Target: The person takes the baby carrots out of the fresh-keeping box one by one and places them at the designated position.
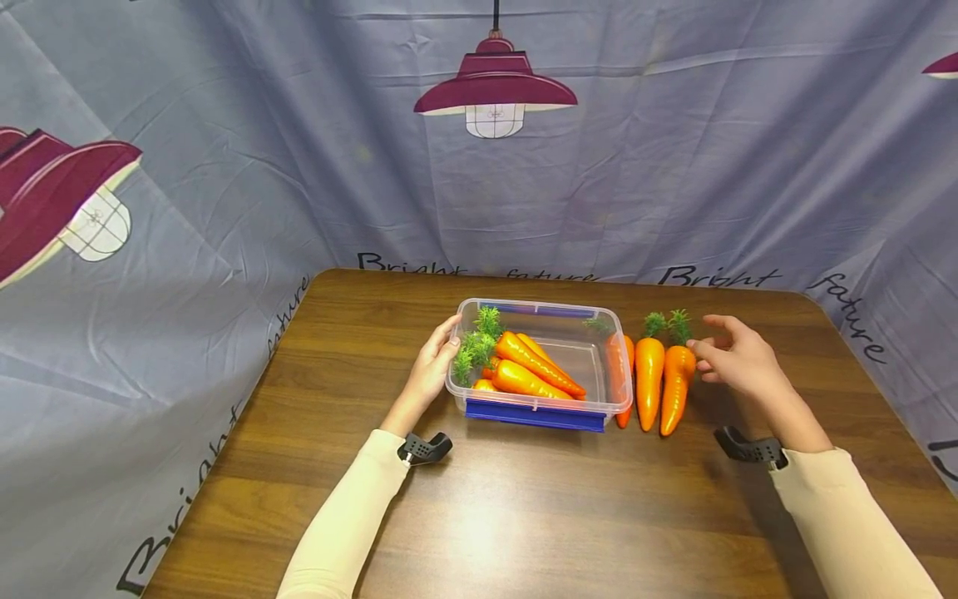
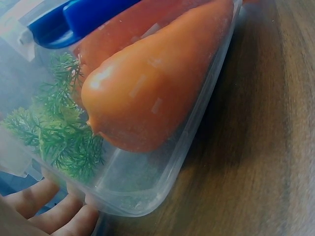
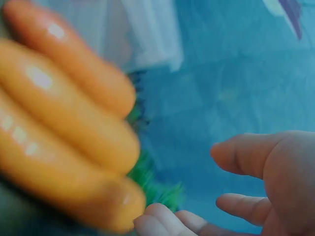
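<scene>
A clear plastic container (image 1: 591,349) with blue clips holds several toy carrots (image 1: 527,378); their green tops bunch at its left end. My left hand (image 1: 437,356) grips that end, thumb at the rim and fingers (image 2: 61,214) against the outside wall. Right of the container lie three more carrots side by side. The leftmost carrot (image 1: 623,412) is partly behind the container wall; the middle carrot (image 1: 648,383) and right carrot (image 1: 677,389) show fully. My right hand (image 1: 737,356) is spread beside the right carrot's top, thumb apart from the fingers, a fingertip at or very near the carrot.
Both things stand on a brown wooden table (image 1: 479,532). A grey-blue curtain (image 1: 636,166) with printed lamps and lettering hangs behind and beside it. Black wrist mounts (image 1: 748,449) sit on both forearms.
</scene>
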Action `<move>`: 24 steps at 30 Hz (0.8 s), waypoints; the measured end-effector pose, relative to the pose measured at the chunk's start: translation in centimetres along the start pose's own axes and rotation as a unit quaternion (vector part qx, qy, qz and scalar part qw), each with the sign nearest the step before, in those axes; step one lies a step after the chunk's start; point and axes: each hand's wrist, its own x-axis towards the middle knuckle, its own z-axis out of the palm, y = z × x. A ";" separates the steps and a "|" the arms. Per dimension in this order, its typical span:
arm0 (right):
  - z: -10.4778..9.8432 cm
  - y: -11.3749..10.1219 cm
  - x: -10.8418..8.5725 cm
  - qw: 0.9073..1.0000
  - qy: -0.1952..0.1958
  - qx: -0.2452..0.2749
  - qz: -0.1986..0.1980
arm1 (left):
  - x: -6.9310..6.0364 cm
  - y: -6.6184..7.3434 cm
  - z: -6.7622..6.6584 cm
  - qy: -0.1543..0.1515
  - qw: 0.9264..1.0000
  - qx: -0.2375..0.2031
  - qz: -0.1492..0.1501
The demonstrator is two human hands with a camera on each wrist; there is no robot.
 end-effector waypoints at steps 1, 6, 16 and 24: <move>0.1 -0.6 0.1 1.000 0.002 0.000 -0.009 | 0.0 0.0 0.0 0.000 1.000 0.000 0.000; 0.8 -3.7 0.7 0.999 -0.001 -0.015 -0.036 | 0.0 0.0 0.0 0.002 1.000 0.001 -0.001; 2.2 -8.6 2.2 0.996 -0.042 -0.059 -0.043 | 0.0 -0.2 0.0 0.003 1.000 0.008 -0.003; 3.4 -10.4 3.2 0.994 -0.067 -0.059 -0.056 | 0.1 -0.2 0.0 0.003 1.000 0.006 -0.002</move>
